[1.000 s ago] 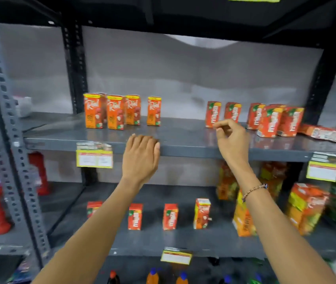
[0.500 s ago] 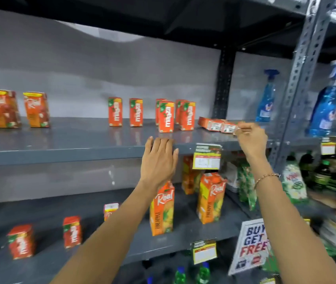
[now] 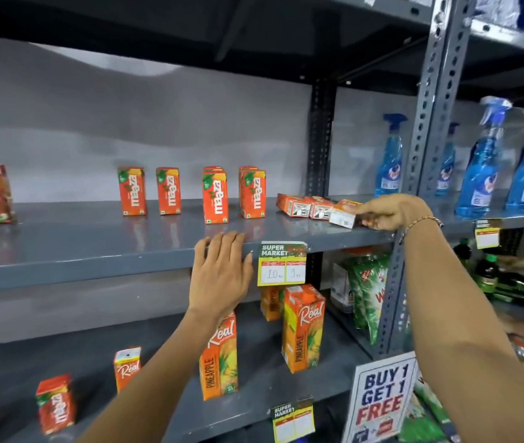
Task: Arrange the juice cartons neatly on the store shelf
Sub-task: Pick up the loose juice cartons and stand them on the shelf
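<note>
the left hand (image 3: pixel 222 270) lies flat, fingers spread, on the shelf (image 3: pixel 94 247) edge. farther right, the right hand (image 3: pixel 388 212) pinches a toppled juice carton (image 3: pixel 343 215); upright maaza cartons (image 3: pixel 215 196) stand behind.

Blue spray bottles, green bags and shop signs near the shelves

Four blue spray bottles (image 3: pixel 389 158) stand in a row on the right. A yellow price tag (image 3: pixel 281 263) hangs on the front edge and says "SUPER MARKET". Another price tag (image 3: pixel 293 422) hangs lower down. A white sign (image 3: pixel 380 399) says "BUY 1 GET 1 FREE". Green bags (image 3: pixel 367 289) sit behind a grey metal post (image 3: pixel 436 100) full of holes. Dark bottles with green caps (image 3: pixel 487 273) stand far right. The wall (image 3: pixel 126 123) behind is grey.
</note>
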`<control>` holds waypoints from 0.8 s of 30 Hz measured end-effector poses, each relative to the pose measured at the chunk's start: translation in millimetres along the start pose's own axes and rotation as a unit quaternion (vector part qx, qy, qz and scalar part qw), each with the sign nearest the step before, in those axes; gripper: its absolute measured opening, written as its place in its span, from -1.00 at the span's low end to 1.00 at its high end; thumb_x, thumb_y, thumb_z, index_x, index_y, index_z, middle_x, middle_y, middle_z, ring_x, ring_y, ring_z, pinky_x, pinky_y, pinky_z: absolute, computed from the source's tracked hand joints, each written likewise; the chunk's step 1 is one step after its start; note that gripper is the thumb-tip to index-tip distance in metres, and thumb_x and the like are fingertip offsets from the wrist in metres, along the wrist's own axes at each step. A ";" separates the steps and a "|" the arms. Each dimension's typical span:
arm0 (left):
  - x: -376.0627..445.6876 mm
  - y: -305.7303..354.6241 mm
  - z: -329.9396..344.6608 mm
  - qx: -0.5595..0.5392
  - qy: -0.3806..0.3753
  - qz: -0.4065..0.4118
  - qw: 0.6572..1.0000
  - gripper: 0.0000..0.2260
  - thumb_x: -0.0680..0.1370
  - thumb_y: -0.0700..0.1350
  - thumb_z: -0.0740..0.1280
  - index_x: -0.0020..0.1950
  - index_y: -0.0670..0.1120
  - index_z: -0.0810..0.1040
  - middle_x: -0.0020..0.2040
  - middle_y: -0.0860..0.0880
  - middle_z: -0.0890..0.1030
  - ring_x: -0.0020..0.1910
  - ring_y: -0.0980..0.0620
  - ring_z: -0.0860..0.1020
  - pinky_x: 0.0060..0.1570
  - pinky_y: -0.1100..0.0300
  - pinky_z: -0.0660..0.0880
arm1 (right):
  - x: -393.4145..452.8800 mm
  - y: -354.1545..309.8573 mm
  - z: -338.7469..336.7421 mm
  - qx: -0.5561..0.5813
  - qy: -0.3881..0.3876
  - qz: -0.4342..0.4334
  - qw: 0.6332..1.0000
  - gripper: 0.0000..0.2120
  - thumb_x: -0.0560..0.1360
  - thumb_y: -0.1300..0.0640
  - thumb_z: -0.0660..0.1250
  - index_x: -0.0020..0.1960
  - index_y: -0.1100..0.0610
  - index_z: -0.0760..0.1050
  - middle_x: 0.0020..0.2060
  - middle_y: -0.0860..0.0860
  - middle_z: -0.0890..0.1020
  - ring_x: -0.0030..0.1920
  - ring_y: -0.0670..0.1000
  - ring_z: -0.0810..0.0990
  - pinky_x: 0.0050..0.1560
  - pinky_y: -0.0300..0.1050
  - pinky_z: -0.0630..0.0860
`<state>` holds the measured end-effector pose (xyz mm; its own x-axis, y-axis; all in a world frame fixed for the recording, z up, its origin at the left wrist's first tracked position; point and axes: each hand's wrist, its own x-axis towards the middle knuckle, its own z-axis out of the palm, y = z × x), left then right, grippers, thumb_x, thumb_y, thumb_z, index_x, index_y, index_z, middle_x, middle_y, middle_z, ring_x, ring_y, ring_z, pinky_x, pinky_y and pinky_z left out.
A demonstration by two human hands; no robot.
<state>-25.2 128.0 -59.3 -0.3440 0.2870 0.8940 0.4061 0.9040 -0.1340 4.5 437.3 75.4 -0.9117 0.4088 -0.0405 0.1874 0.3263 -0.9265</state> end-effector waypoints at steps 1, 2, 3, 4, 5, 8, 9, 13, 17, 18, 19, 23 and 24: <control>0.6 -0.1 0.4 0.003 0.003 -0.001 1.000 -0.63 0.58 0.03 0.12 0.18 -0.16 0.56 0.14 -0.10 0.62 0.14 -0.09 0.56 0.22 0.01 0.29 | 2.5 -1.0 -1.4 0.003 -0.007 0.005 1.000 -0.75 0.46 0.24 0.37 0.10 0.28 0.47 -0.03 0.10 0.56 -0.30 -0.07 0.47 -0.54 -0.35 0.48; 1.2 0.1 0.6 0.005 0.003 -0.002 1.000 -0.63 0.58 0.03 0.13 0.18 -0.16 0.56 0.14 -0.10 0.62 0.14 -0.09 0.57 0.22 0.02 0.28 | 1.7 -2.0 -1.8 0.000 -0.011 0.013 1.000 -0.88 0.46 0.24 0.37 -0.04 0.23 0.46 -0.12 0.07 0.55 -0.30 -0.06 0.47 -0.51 -0.33 0.49; 1.5 0.4 0.5 0.005 0.000 -0.002 1.000 -0.63 0.57 0.03 0.13 0.18 -0.16 0.56 0.14 -0.10 0.62 0.13 -0.09 0.57 0.22 0.02 0.27 | 3.3 -1.0 -2.3 -0.003 -0.016 0.019 1.000 -0.90 0.46 0.25 0.36 -0.14 0.20 0.43 -0.19 0.05 0.54 -0.29 -0.06 0.46 -0.45 -0.30 0.50; 1.8 1.2 0.6 0.005 -0.004 -0.003 1.000 -0.64 0.57 0.03 0.14 0.17 -0.17 0.56 0.13 -0.10 0.62 0.13 -0.10 0.57 0.22 0.02 0.26 | 5.2 0.2 -3.0 -0.002 -0.023 0.020 1.000 -0.89 0.46 0.25 0.36 -0.17 0.18 0.42 -0.24 0.05 0.52 -0.28 -0.05 0.47 -0.37 -0.27 0.49; 1.8 1.9 0.6 0.006 -0.009 -0.004 1.000 -0.63 0.57 0.03 0.14 0.17 -0.17 0.56 0.13 -0.11 0.62 0.13 -0.10 0.57 0.22 0.02 0.26 | 6.8 1.3 -3.4 0.001 -0.028 0.016 0.999 -0.89 0.45 0.25 0.37 -0.17 0.16 0.42 -0.25 0.05 0.53 -0.27 -0.05 0.48 -0.30 -0.25 0.46; 1.7 3.0 -0.5 0.010 -0.032 -0.010 0.999 -0.62 0.57 0.05 0.13 0.17 -0.16 0.56 0.14 -0.10 0.62 0.14 -0.09 0.57 0.23 0.03 0.26 | 4.5 1.5 -1.8 0.002 -0.043 -0.003 0.999 -0.82 0.35 0.23 0.45 -0.14 0.15 0.46 -0.26 0.05 0.56 -0.27 -0.04 0.50 -0.26 -0.21 0.44; 2.0 3.1 -1.6 0.011 -0.039 -0.012 0.999 -0.62 0.57 0.05 0.12 0.18 -0.15 0.56 0.14 -0.10 0.62 0.14 -0.09 0.57 0.23 0.03 0.27 | 2.4 0.0 -0.1 -0.006 -0.048 -0.008 0.999 -0.75 0.31 0.20 0.49 -0.11 0.14 0.47 -0.25 0.05 0.58 -0.25 -0.04 0.52 -0.24 -0.21 0.45; 3.6 2.8 -10.4 0.006 -0.067 -0.009 0.998 -0.60 0.57 0.05 0.09 0.19 -0.15 0.57 0.15 -0.09 0.63 0.14 -0.08 0.58 0.20 -0.01 0.38 | -5.9 -1.4 12.6 0.010 -0.019 -0.047 0.999 -0.34 0.23 0.22 0.58 0.16 0.02 0.27 -0.05 0.01 0.61 -0.07 -0.03 0.61 -0.10 -0.18 0.55; 1.7 -14.9 -21.7 0.015 -0.080 0.021 0.996 -0.57 0.59 0.02 0.06 0.27 -0.18 0.54 0.18 -0.13 0.62 0.19 -0.12 0.56 0.24 -0.05 0.42 | -23.6 7.9 35.8 0.096 -0.013 -0.124 0.988 -0.02 0.26 0.36 0.53 0.41 -0.06 -0.02 0.03 0.05 0.59 -0.06 -0.04 0.61 -0.26 -0.20 0.57; -0.4 -26.5 -24.8 0.025 -0.078 0.017 0.996 -0.57 0.59 0.01 0.06 0.28 -0.18 0.53 0.18 -0.14 0.61 0.21 -0.14 0.55 0.26 -0.07 0.40 | -29.1 9.9 44.0 0.106 -0.021 -0.144 0.984 0.00 0.26 0.37 0.53 0.45 0.00 -0.03 0.04 0.06 0.61 -0.03 -0.03 0.62 -0.21 -0.16 0.59; -2.7 -40.2 -28.9 0.035 -0.077 0.010 0.996 -0.58 0.59 0.01 0.07 0.27 -0.19 0.53 0.18 -0.16 0.61 0.22 -0.16 0.55 0.29 -0.08 0.37 | -34.7 10.2 52.6 0.101 -0.027 -0.166 0.981 -0.04 0.24 0.36 0.54 0.45 0.08 0.04 0.07 0.07 0.62 0.02 -0.01 0.62 -0.10 -0.10 0.61; -21.3 -107.2 -48.3 0.068 -0.067 -0.019 0.995 -0.61 0.59 -0.01 0.07 0.18 -0.20 0.56 0.13 -0.18 0.62 0.18 -0.19 0.55 0.32 -0.07 0.24 | -64.4 -6.3 101.7 0.053 -0.079 -0.231 0.968 -0.49 0.17 0.25 0.60 0.05 0.05 0.51 -0.13 -0.08 0.73 -0.07 -0.12 0.69 0.04 -0.16 0.58; -28.1 -125.7 -55.4 0.074 -0.066 -0.029 0.995 -0.62 0.59 -0.02 0.07 0.16 -0.20 0.57 0.12 -0.18 0.61 0.17 -0.19 0.55 0.32 -0.06 0.24 | -71.8 -13.4 117.2 0.051 -0.095 -0.242 0.964 -0.54 0.17 0.25 0.60 -0.03 0.01 0.52 -0.19 -0.13 0.73 -0.13 -0.15 0.69 -0.05 -0.25 0.60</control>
<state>-19.7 -11.3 -43.9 -0.4753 0.2627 0.8397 0.2561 0.9544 -0.1536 24.6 303.8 46.8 -0.9355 0.0623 0.3477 -0.3057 0.3508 -0.8852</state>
